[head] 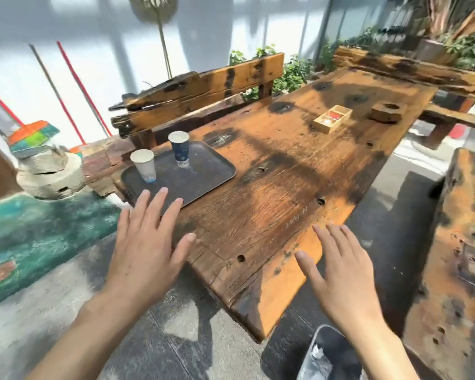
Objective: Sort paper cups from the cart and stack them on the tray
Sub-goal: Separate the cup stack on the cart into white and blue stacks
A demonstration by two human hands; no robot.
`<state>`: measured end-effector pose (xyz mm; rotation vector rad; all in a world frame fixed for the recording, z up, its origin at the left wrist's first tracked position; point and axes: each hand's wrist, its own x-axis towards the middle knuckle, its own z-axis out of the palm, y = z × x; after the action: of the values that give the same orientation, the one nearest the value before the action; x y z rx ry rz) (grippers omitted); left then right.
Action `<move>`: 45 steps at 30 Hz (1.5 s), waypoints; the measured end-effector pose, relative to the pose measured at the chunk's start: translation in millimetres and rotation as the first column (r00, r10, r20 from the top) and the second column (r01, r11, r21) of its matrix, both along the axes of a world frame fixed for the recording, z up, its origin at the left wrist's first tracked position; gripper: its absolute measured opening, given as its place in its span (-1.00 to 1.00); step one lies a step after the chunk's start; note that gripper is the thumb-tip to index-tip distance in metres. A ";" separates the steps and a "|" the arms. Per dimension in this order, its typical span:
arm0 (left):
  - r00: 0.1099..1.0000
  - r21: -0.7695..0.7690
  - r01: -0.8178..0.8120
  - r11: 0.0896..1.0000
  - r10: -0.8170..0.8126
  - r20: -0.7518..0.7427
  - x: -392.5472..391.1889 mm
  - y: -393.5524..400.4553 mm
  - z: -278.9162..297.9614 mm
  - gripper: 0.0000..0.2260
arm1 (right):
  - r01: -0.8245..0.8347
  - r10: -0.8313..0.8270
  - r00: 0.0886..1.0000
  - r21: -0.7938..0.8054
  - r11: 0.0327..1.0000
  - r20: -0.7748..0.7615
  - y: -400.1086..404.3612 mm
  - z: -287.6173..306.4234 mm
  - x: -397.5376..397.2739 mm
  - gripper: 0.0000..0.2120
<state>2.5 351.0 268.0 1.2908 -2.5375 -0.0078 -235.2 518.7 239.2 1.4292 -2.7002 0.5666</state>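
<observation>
Hands, left hand [146, 239] and right hand [340, 267], are hanging open and empty; they should be slowly reaching for the white cup [144, 165] on the tray [203, 176].

The worktop [272, 193] is orange-brown wood blotched with black stains, the tray [203, 174] on it dark grey, one paper cup [144, 165] white with a blue base, the other cup [179, 149] dark blue speckled white, the small box [331, 119] pale wood.
</observation>
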 end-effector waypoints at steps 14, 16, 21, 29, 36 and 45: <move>0.759 -0.087 -0.651 0.754 0.648 -0.056 228.3 53.7 40.0 -0.42 | -0.625 0.623 0.780 -0.020 0.780 -0.059 -134.2 53.9 188.4 -0.24; 0.686 -0.114 -0.726 0.679 0.726 -0.047 267.7 74.4 45.5 -0.42 | -0.693 0.690 0.720 -0.016 0.721 -0.079 -142.6 59.6 231.1 -0.22; 0.510 -0.132 -0.856 0.500 0.859 -0.052 361.6 136.6 56.8 -0.43 | -0.827 0.824 0.561 -0.018 0.562 -0.080 -144.4 72.2 342.2 -0.20; 0.219 -0.174 -0.963 0.205 0.973 -0.069 496.3 256.1 70.4 -0.41 | -0.965 0.952 0.262 -0.054 0.257 -0.157 -92.3 87.9 524.8 -0.23; -0.108 -0.198 -0.972 -0.126 0.989 -0.099 576.9 381.2 68.3 -0.42 | -0.997 0.986 -0.056 -0.047 -0.064 -0.157 -13.0 106.7 672.6 -0.22; -0.531 -0.119 -0.829 -0.547 0.836 -0.141 607.1 508.0 65.0 -0.41 | -0.886 0.879 -0.449 -0.051 -0.461 -0.158 77.4 102.5 813.2 -0.20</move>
<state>609.6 859.1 333.1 2.8773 -0.0893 0.6377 578.0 596.1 341.7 3.2733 -0.1472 0.5699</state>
